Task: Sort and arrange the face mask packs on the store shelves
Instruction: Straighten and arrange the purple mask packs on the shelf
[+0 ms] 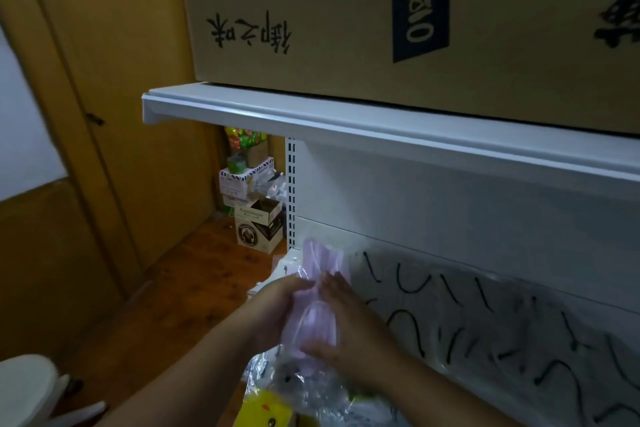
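Observation:
A pale pink face mask pack (320,288) in clear plastic stands upright at the left end of the lower white shelf. My left hand (277,308) grips its left side and my right hand (341,326) grips its right side and lower edge. To the right, several clear packs of white masks with black ear loops (485,319) lie spread along the shelf. Below my hands lie more clear packs (311,388) and a yellow pack with a cartoon face (266,409).
The white upper shelf (346,121) carries a large printed cardboard box (381,10) close overhead. A slotted upright (291,191) marks the shelf's left end. Small boxes (258,225) stand on the wooden floor behind. A brown door (114,97) is at left, a white object (27,388) at bottom left.

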`<state>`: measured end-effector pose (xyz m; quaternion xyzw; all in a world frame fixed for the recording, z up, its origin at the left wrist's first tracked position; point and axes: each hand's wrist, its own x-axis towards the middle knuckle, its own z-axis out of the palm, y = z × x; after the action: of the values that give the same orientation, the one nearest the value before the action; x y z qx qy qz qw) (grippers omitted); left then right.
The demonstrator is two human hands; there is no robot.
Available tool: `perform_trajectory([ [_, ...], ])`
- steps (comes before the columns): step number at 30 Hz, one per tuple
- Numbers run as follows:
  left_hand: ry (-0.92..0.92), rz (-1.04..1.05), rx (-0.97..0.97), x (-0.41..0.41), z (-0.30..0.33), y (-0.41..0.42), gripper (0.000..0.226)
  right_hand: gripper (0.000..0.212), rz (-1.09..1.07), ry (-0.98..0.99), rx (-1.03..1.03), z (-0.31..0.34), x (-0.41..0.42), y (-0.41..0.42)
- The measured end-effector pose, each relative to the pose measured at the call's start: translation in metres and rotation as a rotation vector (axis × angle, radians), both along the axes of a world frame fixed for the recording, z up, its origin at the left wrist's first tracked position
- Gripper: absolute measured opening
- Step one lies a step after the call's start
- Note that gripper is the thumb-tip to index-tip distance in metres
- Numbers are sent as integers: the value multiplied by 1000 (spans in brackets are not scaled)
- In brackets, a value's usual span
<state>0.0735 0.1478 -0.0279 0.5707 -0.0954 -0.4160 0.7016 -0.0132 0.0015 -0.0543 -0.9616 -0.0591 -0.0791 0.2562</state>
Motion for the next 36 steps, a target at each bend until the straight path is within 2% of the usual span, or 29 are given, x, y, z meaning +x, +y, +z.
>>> perform_trajectory([
  [2,-55,87,62,1,-7,9,38,104,35,81,-35,-2,1,0],
  [5,-33,192,73,3,-16,31,45,90,-7,113,-1,-2,3,-6],
  [7,-16,267,89,4,-20,47,44,83,-39,167,-95,-3,5,-14],
  [10,-4,371,133,2,-22,65,46,87,-9,251,-262,-9,8,-19],
  [13,14,432,127,-4,-19,70,46,91,22,263,-345,-16,10,-17],
  [16,7,447,124,-10,-12,73,46,85,7,249,-405,-20,13,-14],
  [22,-9,529,194,-12,-5,75,42,47,-85,116,-347,-6,19,-5],
  [26,36,580,229,-7,-4,76,39,39,-171,-33,-111,5,14,1],
  [29,106,525,143,-8,1,72,34,43,-141,-86,11,18,13,11],
  [31,158,406,42,-7,4,69,45,49,-77,-66,-36,26,15,23],
  [33,133,290,-32,-7,3,64,55,54,-11,-18,-119,30,16,36],
  [36,61,239,-50,-10,2,53,46,61,8,54,-136,27,15,47],
])
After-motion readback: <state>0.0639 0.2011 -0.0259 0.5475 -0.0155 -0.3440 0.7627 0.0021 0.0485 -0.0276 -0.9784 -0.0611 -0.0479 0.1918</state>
